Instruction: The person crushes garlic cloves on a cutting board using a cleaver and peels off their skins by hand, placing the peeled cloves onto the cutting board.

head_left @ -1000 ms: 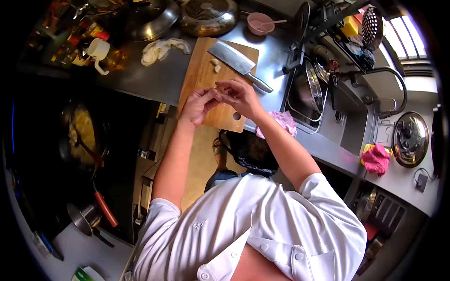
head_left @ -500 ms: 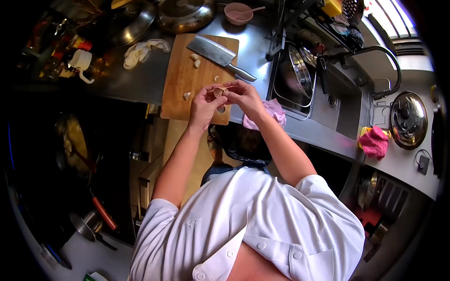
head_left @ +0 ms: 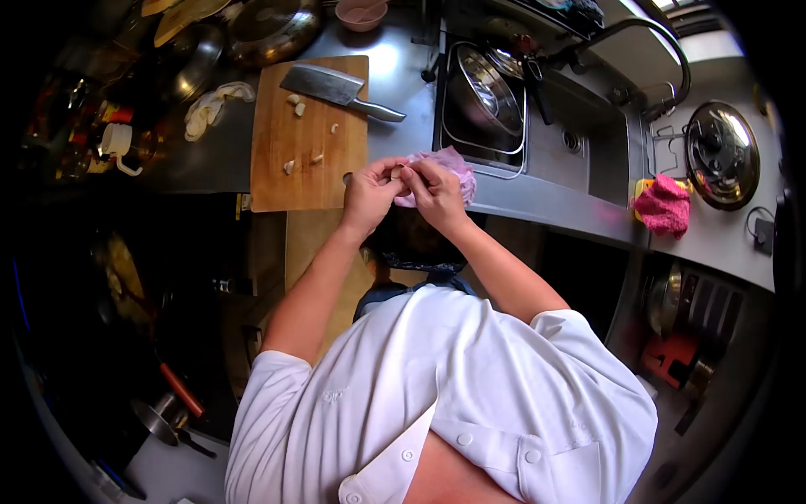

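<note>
Garlic [head_left: 300, 109] lay on the board [head_left: 273, 189]. The left hand [head_left: 368, 195] and right hand [head_left: 440, 193] pinched a small piece [head_left: 396, 174] between fingertips.

Cutting board [head_left: 306, 191]: near-left corner passable. Far end obstructed by cleaver [head_left: 323, 85], handle [head_left: 379, 110] overhanging the right edge; garlic cloves [head_left: 289, 167] scattered mid-board. Right of the board, lilac cloth [head_left: 457, 165] blocks the near edge of the counter [head_left: 395, 140].

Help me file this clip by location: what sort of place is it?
A kitchen, probably in a home: a cleaver on a wooden chopping board, and a sink with a dark tap.
</note>
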Action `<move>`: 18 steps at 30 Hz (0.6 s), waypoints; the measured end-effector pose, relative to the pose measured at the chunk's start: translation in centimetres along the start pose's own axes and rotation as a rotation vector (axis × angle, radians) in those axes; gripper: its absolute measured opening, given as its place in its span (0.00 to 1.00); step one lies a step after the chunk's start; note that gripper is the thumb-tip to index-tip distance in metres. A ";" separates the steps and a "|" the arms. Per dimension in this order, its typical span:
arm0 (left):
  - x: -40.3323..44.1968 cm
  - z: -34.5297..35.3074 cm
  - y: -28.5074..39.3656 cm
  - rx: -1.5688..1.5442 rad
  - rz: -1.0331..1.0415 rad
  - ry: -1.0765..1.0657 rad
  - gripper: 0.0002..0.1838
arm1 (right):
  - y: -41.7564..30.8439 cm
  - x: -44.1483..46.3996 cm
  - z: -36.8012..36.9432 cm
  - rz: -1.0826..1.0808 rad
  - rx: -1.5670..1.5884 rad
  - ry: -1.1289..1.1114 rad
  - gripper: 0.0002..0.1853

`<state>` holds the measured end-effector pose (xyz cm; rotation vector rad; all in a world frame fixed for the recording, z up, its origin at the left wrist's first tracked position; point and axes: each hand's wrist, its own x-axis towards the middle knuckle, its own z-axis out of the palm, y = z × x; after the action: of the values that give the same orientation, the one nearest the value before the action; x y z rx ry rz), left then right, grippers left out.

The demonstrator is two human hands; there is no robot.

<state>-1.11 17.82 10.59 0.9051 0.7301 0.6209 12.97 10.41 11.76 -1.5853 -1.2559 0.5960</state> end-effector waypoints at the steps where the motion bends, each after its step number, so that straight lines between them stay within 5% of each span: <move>1: -0.3 0.5 -0.4 -0.010 -0.025 -0.024 0.17 | 0.8 -0.8 -0.2 0.056 0.073 0.018 0.09; 12: -5.1 6.0 -6.5 -0.040 -0.131 -0.120 0.26 | 3.5 -7.8 -6.8 0.315 0.115 -0.057 0.10; 18: -6.0 5.8 -12.3 -0.096 -0.397 -0.059 0.25 | 5.6 -12.4 -7.7 0.579 0.191 -0.044 0.14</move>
<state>1.95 4.77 4.22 0.6618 0.7935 0.2736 17.54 -3.85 7.41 -1.7781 -0.7298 1.0827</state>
